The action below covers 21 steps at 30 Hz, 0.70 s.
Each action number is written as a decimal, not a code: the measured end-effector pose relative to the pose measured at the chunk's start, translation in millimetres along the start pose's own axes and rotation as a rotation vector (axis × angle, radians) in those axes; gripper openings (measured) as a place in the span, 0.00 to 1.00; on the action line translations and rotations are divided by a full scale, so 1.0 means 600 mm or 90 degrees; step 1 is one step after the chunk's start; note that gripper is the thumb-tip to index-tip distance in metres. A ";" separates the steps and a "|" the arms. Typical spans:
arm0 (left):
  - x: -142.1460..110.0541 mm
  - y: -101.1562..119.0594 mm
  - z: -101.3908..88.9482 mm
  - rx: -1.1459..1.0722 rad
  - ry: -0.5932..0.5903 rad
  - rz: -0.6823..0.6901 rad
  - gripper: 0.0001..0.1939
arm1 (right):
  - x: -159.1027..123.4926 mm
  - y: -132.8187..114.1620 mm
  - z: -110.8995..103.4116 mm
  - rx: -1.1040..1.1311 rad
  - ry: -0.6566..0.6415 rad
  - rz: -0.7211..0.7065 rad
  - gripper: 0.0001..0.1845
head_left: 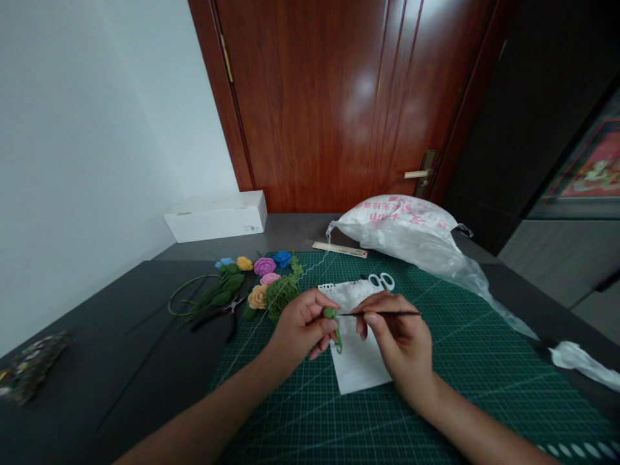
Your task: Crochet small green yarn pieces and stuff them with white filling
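Observation:
My left hand (303, 326) pinches a small green crocheted piece (332, 321) between thumb and fingertips, with a short strand hanging below it. My right hand (398, 339) grips a thin dark crochet hook (392, 314), and its tip reaches the green piece. Under both hands lies a white sheet of notebook paper (357, 352) on a green cutting mat (465, 368). Orange-handled? No such thing here: white-handled scissors (381, 281) rest just beyond the paper. Crocheted flowers (264, 267) and a green crocheted bunch (281, 297) lie left of my left hand.
Wire-stemmed crocheted leaves (213, 297) and black-handled pliers (219, 318) lie on the dark table (111, 361). A white plastic bag (402, 232) and a ruler (340, 249) sit behind the mat. A white box (216, 216) stands by the wall, before a wooden door (320, 97).

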State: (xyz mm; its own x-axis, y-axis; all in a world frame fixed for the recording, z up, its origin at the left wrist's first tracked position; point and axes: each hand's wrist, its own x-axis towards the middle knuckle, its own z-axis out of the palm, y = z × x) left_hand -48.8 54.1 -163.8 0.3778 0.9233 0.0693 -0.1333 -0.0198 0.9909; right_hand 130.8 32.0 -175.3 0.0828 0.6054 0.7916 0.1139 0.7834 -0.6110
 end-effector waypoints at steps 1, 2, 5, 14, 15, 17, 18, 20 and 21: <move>0.000 0.000 0.000 -0.002 -0.004 -0.002 0.11 | 0.001 -0.001 0.000 -0.003 0.004 -0.006 0.07; 0.000 0.000 0.001 -0.003 -0.008 -0.006 0.12 | 0.001 -0.002 0.000 -0.006 0.009 -0.012 0.07; 0.000 -0.001 0.002 -0.003 -0.015 -0.019 0.12 | 0.003 -0.004 0.000 -0.008 0.022 -0.022 0.08; -0.006 0.004 0.005 -0.005 -0.024 -0.043 0.12 | 0.003 -0.010 -0.006 -0.055 -0.049 -0.124 0.08; -0.007 0.004 0.005 -0.008 -0.027 -0.048 0.13 | 0.002 -0.010 -0.007 -0.062 -0.070 -0.142 0.08; -0.008 0.004 0.005 -0.014 -0.031 -0.056 0.13 | 0.001 -0.009 -0.008 -0.062 -0.104 -0.150 0.08; -0.009 0.003 0.005 -0.016 -0.033 -0.059 0.13 | 0.001 -0.008 -0.007 -0.054 -0.110 -0.138 0.07; -0.010 0.000 0.005 -0.018 -0.039 -0.064 0.13 | 0.000 -0.002 -0.004 -0.026 -0.102 -0.094 0.06; -0.011 -0.001 0.005 -0.017 -0.045 -0.066 0.13 | 0.000 0.001 -0.002 -0.008 -0.094 -0.072 0.06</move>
State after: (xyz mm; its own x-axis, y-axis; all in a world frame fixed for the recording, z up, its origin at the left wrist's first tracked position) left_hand -48.3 46.9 -164.6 0.4540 0.8906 -0.0253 -0.1140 0.0862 0.9897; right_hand 131.8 32.3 -175.9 -0.0769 0.5279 0.8458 0.1264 0.8466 -0.5169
